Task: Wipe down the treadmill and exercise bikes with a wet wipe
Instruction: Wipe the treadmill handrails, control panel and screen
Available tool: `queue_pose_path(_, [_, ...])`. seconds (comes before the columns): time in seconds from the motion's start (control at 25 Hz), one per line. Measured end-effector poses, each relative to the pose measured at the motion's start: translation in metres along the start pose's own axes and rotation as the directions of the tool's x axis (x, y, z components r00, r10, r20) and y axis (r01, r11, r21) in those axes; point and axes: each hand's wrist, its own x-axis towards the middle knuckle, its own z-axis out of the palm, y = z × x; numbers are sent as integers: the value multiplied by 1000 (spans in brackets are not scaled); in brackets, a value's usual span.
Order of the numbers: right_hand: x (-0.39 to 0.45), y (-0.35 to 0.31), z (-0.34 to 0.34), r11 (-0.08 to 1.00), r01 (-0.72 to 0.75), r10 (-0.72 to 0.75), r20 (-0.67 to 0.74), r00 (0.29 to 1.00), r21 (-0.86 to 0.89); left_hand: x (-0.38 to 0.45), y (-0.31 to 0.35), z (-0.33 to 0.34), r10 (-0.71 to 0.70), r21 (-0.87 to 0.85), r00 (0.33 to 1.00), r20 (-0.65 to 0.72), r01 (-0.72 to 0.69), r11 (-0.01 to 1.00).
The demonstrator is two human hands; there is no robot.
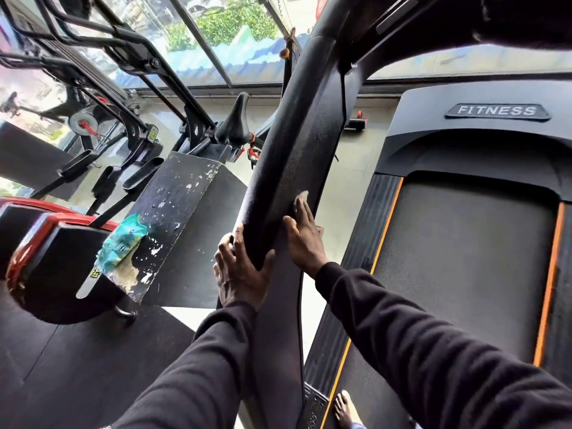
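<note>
Head view is showing a bare foot [343, 410] standing at 6 o'clock on the treadmill's side rail [356, 274], beside the orange-edged running belt [464, 258]. Two dark sleeves are reaching up toward the centre. Left hand [240, 267] is gripping the lower end of the treadmill's black handrail [288, 144], fingers curled around it. Right hand [301, 239], just beside it toward 3 o'clock, is lying with fingers straight and close together, pressing a pale wet wipe [301, 198] flat against the handrail's inner face; the wipe is showing only at the fingertips. At 9 o'clock a teal wipes packet [122, 243] is lying on a scuffed black surface [173, 205], next to a red-trimmed machine [40, 243]. Farther out, toward 11 o'clock, an exercise bike saddle [236, 119] is standing before the window [216, 32]. At 2 o'clock the treadmill hood is bearing a FITNESS badge [496, 111].
</note>
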Motion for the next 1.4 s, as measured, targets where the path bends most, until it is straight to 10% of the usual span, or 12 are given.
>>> queue_pose_path(0.56, [16,5,-17,972,204,-205,-7,979,114,89,80,-1,61,-13,997,51,-61,998])
queue_pose_path(0.72, [29,13,-22,997,-45,40,72,997,68,89,80,-2,80,3,997,14,-80,997])
queue_pose_path(0.88, [30,6,-22,975,201,-198,-39,979,97,92,80,0,37,-18,999,29,-36,999])
queue_pose_path(1.04, [44,25,-29,999,-16,14,43,999,51,90,81,0,40,8,999,14,-40,999])
queue_pose_path(1.4, [49,25,-35,1000,-1,1,30,1000,-3,89,82,1,31,24,999,15,-31,999])
